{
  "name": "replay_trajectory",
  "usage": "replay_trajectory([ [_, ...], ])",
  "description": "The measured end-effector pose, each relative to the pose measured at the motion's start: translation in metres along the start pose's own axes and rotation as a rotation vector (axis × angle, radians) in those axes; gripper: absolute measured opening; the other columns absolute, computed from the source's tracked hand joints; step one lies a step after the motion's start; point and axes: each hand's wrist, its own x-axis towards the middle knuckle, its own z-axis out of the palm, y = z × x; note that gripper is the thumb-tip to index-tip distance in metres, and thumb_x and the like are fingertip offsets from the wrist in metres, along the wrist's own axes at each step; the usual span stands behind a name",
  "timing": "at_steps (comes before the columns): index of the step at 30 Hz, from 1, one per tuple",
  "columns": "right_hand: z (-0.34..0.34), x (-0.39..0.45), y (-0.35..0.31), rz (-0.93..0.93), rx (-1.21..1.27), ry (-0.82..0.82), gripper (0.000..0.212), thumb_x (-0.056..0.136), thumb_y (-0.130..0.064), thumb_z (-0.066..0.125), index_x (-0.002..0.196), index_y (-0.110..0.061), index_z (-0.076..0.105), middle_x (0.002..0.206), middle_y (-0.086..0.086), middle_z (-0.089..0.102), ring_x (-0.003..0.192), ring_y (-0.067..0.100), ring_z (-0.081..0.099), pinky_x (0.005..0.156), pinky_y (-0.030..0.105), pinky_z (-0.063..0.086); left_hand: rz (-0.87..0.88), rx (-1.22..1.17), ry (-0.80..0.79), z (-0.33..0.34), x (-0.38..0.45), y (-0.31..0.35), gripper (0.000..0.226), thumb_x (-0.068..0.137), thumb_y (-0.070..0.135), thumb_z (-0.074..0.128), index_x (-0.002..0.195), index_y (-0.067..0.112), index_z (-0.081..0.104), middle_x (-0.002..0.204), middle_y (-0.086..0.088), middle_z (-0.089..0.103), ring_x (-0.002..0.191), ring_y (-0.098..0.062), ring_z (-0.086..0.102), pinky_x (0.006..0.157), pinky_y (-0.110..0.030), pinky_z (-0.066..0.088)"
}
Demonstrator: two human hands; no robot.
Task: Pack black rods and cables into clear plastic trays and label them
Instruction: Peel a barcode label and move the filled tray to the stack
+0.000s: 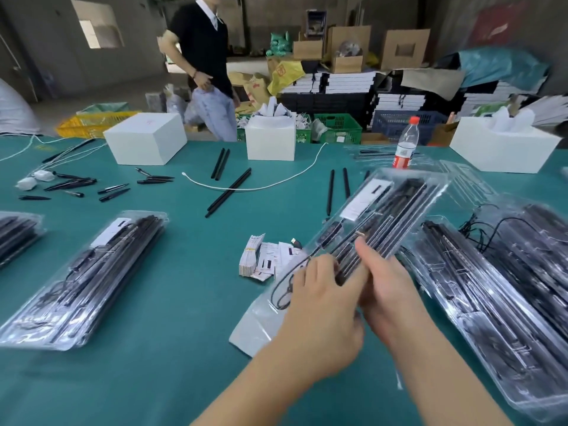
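A clear plastic tray [399, 207] packed with black rods, a black cable and a white label is lifted and tilted over the green table [172, 348]. My left hand [319, 305] grips its near end from the left. My right hand [390, 287] holds it from the right, thumb pressed on the rods. The tray looks blurred. A stack of packed, labelled trays [89, 278] lies at the left. More trays with rods and cables [498, 305] lie at the right. Loose white labels [264, 256] sit in the table's middle.
Loose black rods [229, 192] and a white cable [255, 187] lie farther back. White boxes [146, 141] and a plastic bottle [405, 146] stand along the far edge. A person [206, 66] stands behind the table among crates and cartons.
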Motion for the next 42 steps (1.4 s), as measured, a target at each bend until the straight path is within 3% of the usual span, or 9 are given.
replay_trajectory([
  [4,-0.002,0.018,-0.006,0.056,0.166,0.142,0.033,0.102,-0.019,0.052,0.128,0.001,0.058,0.112,0.018,0.072,0.101,0.032,0.071,0.084,0.048,0.058,-0.181,-0.383,0.152,-0.007,-0.002,-0.030,0.052,0.089,0.049,0.057,0.139,0.034,0.052,0.131,0.008,0.043,0.126,-0.008,0.037,0.113,-0.033,0.031],
  [7,-0.016,0.024,-0.006,0.070,0.310,0.114,0.030,0.101,-0.018,0.052,0.122,0.002,0.062,0.110,0.015,0.073,0.101,0.029,0.072,0.069,0.042,0.061,-0.553,-0.511,0.308,-0.014,-0.016,-0.068,0.072,0.087,0.052,0.069,0.148,0.035,0.035,0.136,0.014,0.038,0.123,-0.002,0.045,0.102,-0.027,0.038],
  [11,-0.023,0.031,0.011,0.075,0.359,0.073,0.035,0.102,-0.022,0.050,0.127,0.000,0.060,0.122,0.016,0.069,0.110,0.029,0.069,0.078,0.042,0.061,-0.823,-1.594,0.105,-0.009,-0.033,-0.092,0.060,0.081,0.032,0.076,0.132,0.008,0.054,0.125,-0.016,0.067,0.099,-0.030,0.073,0.076,-0.039,0.060],
  [14,-0.014,0.036,0.029,0.109,0.249,0.037,0.041,0.100,-0.029,0.053,0.129,-0.001,0.059,0.124,0.017,0.068,0.111,0.029,0.068,0.083,0.042,0.058,-0.800,-1.716,0.123,0.003,-0.041,-0.094,0.043,0.088,0.018,0.069,0.129,0.007,0.060,0.120,-0.020,0.069,0.101,-0.038,0.071,0.078,-0.043,0.060],
  [19,-0.017,0.044,0.052,0.105,-0.333,-0.053,0.082,0.085,-0.063,0.056,0.142,-0.005,0.040,0.118,0.023,0.064,0.115,0.032,0.063,0.104,0.042,0.048,-0.779,-1.637,0.379,-0.012,-0.048,-0.119,0.030,0.091,0.007,0.062,0.121,0.005,0.062,0.111,-0.022,0.072,0.096,-0.037,0.073,0.071,-0.042,0.061],
  [22,-0.043,0.044,0.059,0.011,-0.903,-0.071,0.070,0.089,-0.070,0.049,0.148,-0.034,0.036,0.135,-0.012,0.057,0.126,0.013,0.051,0.109,0.037,0.037,-0.791,-1.536,0.535,-0.037,-0.062,-0.154,0.021,0.098,0.002,0.052,0.117,0.006,0.056,0.101,-0.018,0.075,0.086,-0.033,0.075,0.066,-0.042,0.061],
  [27,-0.124,0.046,0.084,-0.177,-1.903,-0.010,0.070,0.098,-0.061,0.036,0.154,-0.020,0.026,0.160,-0.001,0.031,0.150,0.019,0.020,0.122,0.039,0.016,-0.899,-1.381,0.780,-0.092,-0.104,-0.239,0.015,0.102,-0.002,0.044,0.109,0.011,0.048,0.091,-0.012,0.074,0.077,-0.022,0.075,0.063,-0.044,0.063],
  [35,-0.130,0.044,0.094,-0.282,-1.995,0.050,0.060,0.100,-0.058,0.030,0.151,-0.027,0.035,0.160,-0.006,0.030,0.150,0.015,0.020,0.124,0.035,0.009,-1.300,-0.834,0.997,-0.120,-0.156,-0.315,0.017,0.099,0.007,0.059,0.084,0.006,0.052,0.061,-0.003,0.063,0.035,-0.009,0.058,0.037,-0.019,0.046],
  [42,-0.130,0.042,0.092,-0.247,-1.995,0.048,0.060,0.100,-0.058,0.028,0.152,-0.028,0.032,0.161,-0.008,0.027,0.151,0.014,0.017,0.124,0.034,0.007,-1.468,-0.211,1.023,-0.098,-0.164,-0.318,0.079,0.082,0.016,0.068,0.145,0.000,0.023,0.145,-0.028,0.032,0.125,-0.044,0.043,0.105,-0.055,0.043],
])
